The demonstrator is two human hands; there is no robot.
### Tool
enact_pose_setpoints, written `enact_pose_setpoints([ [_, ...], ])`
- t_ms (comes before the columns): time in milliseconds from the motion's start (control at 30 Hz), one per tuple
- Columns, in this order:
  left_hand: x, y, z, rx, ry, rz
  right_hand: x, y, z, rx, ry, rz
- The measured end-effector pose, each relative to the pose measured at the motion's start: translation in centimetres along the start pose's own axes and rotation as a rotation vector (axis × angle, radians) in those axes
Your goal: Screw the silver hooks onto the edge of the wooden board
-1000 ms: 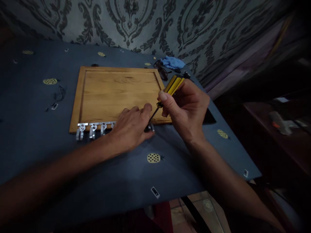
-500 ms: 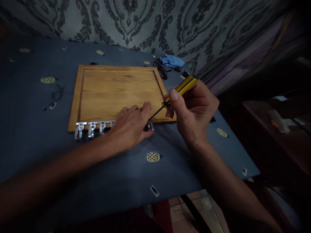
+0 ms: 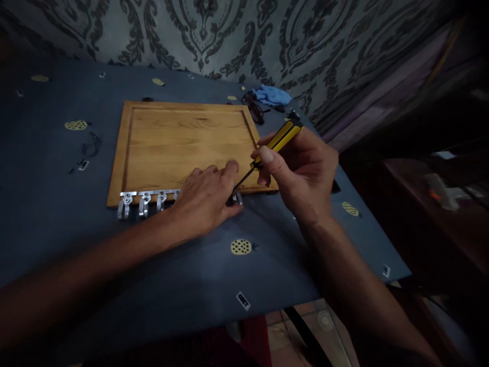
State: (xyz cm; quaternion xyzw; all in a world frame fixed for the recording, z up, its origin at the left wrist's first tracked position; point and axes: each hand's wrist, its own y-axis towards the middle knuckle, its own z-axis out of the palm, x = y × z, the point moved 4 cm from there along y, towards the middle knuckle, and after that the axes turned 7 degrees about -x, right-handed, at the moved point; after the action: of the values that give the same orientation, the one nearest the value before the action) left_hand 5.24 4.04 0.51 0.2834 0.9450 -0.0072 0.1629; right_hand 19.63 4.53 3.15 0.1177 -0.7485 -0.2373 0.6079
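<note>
Nearest, on this side of the wooden panel [image 3: 183, 148]: blue tablecloth [image 3: 171, 285] with printed pineapples. Along the panel's near edge, left hand [image 3: 206, 201] laid palm-down, thumb toward the front; impossible to say whether pinching a hook or only pressing. Showing to both sides of it, a row of silver metal hooks [image 3: 144, 202], set along that same edge and jutting past it. By the panel's near right corner, right hand [image 3: 305, 173], thumb and fingers closed on the yellow-and-black handle of a screwdriver [image 3: 280, 138]; shaft slanting down to the hooks beside the left hand, tip hidden.

Compared with half a second ago: handle swung back toward the panel and slightly steeper, left hand unmoved. Probable meaning: screwdriver work continuing at one spot.

Left of the panel, a dark curved piece [image 3: 94, 145], hard to identify. Beyond the panel's far right corner, dark glasses [image 3: 255, 108] and a crumpled blue cloth [image 3: 272, 95]. Farthest, behind the panel, patterned wall covering [image 3: 225, 30].

As for containers, none to make out; closest to one, the panel's shallow framed recess.
</note>
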Motion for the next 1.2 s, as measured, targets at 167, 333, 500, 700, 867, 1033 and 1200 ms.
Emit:
enact_pose_setpoints([
  [167,0.0,0.0,0.0,0.004,-0.001,0.007,-0.3,0.4,-0.4,0.112,-0.004,0.024],
  [333,0.0,0.0,-0.1,0.000,-0.001,0.022,-0.6,0.4,-0.2,0.083,0.002,0.032],
  [500,-0.1,0.0,-0.1,0.019,-0.006,0.023,-0.3,0.3,0.6,0.031,-0.026,0.014],
  [700,0.0,-0.1,-0.1,0.006,-0.029,0.020,-0.5,0.1,1.0,-0.042,-0.039,-0.015],
  [867,0.0,0.0,-0.1,0.015,-0.032,0.012,-0.7,0.0,0.9,-0.093,-0.082,-0.048],
  [1033,0.0,0.0,-0.2,0.016,-0.038,0.008,-0.7,-0.4,0.6,-0.115,-0.068,-0.089],
  [1200,0.0,-0.2,-0.2,0.023,-0.033,-0.012,0.1,-1.3,0.0,-0.238,-0.048,-0.174],
])
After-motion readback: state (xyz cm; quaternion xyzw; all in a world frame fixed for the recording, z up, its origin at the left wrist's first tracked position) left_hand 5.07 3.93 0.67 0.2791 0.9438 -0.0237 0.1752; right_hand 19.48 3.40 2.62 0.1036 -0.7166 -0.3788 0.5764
